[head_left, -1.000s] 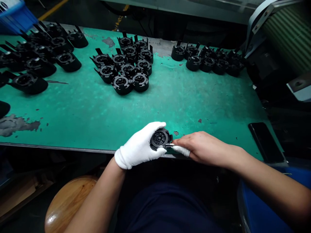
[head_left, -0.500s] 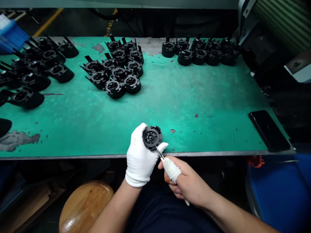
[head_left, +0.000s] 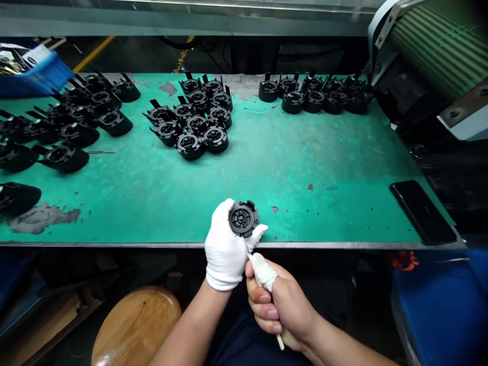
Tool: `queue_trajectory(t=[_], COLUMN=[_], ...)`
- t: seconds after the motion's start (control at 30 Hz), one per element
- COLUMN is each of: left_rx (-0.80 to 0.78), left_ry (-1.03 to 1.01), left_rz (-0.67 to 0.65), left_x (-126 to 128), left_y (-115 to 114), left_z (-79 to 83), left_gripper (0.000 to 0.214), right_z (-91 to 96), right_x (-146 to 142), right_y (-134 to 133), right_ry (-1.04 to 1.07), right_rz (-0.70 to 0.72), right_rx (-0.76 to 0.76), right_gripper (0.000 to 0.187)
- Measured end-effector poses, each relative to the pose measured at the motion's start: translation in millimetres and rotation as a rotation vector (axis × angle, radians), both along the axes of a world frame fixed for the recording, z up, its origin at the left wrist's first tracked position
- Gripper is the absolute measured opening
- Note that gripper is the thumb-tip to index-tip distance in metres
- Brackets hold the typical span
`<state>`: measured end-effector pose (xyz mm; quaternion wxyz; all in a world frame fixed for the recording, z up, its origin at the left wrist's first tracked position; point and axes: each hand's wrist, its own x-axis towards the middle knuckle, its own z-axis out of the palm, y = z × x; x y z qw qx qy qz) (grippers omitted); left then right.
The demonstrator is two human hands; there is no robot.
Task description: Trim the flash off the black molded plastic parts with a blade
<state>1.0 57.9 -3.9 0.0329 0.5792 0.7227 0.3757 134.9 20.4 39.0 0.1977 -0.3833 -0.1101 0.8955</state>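
My left hand, in a white glove, is closed around a round black plastic part at the table's front edge. The part's ribbed round face is turned up, and the gloved thumb sticks out below it. My right hand, bare but for a white cover on the thumb, grips a thin pale-handled knife-like tool. Its narrow metal tip points up towards the glove just below the part. Whether the tip touches anything, I cannot tell. Most of the handle is hidden in my fist.
Several black cylindrical housings stand grouped at mid-left, left and back right of the green table. A phone lies at right. A blue bin stands back left, a ribbed green machine part back right, and a wooden stool below.
The tool's tip has moved down from the part's lower rim, and my right hand has drawn back slightly. My left hand still holds the part. The camera view has shifted.
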Motion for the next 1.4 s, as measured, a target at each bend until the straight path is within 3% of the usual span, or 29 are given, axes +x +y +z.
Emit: queue_trajectory(t=[0.07,0.17,0.23,0.3,0.47,0.57,0.77,0.87,0.97,1.07,1.23,1.4], left_rx=[0.001,-0.011,-0.045,-0.107,-0.296,-0.359,-0.381,-0.322,-0.275,-0.229,-0.098,-0.077], left_ry=[-0.012,-0.042,-0.08,-0.112,-0.129,-0.154,-0.178,-0.208,-0.271,-0.358,-0.248,-0.222], left_rz=[0.011,0.019,-0.017,-0.116,-0.463,-0.506,-0.471,-0.361,-0.261,-0.215,-0.124,-0.032], left_x=[2.6,4.5,1.1,-7.9,-45.0,-60.4,-77.3,-87.5,-88.7,-73.9,-34.6,-18.4], left_y=[0.0,0.5,1.1,1.3,-1.3,-2.8,-1.0,-0.6,-5.0,-11.6,-10.3,1.0], left_z=[0.1,1.9,5.8,12.5,32.8,40.0,42.4,39.7,35.3,32.3,27.8,15.8], left_gripper=[0.088,0.086,0.086,0.087,0.082,0.075,0.068,0.061,0.058,0.062,0.105,0.095], right_z=[7.9,23.0,28.8,27.9,8.1,-0.1,-4.4,-5.1,-4.9,-3.9,-0.9,2.5], right_x=[3.7,19.0,32.4,45.3,70.2,77.9,87.8,91.5,91.2,87.6,76.4,63.3], right_y=[-1.2,11.7,29.3,48.2,74.1,79.9,95.0,102.9,109.2,113.9,121.6,130.2], right_ry=[0.068,0.139,0.033,-0.142,-0.405,-0.459,-0.641,-0.747,-0.809,-0.821,-0.826,-0.888], right_rz=[-0.048,-0.264,-0.402,-0.412,-0.269,-0.17,0.171,0.347,0.423,0.46,0.558,0.776], right_rx=[0.058,0.259,0.385,0.47,0.635,0.678,0.889,1.05,1.148,1.231,1.477,1.697], right_gripper=[0.035,0.04,0.038,0.03,0.023,0.028,0.039,0.04,0.039,0.036,0.035,0.038])
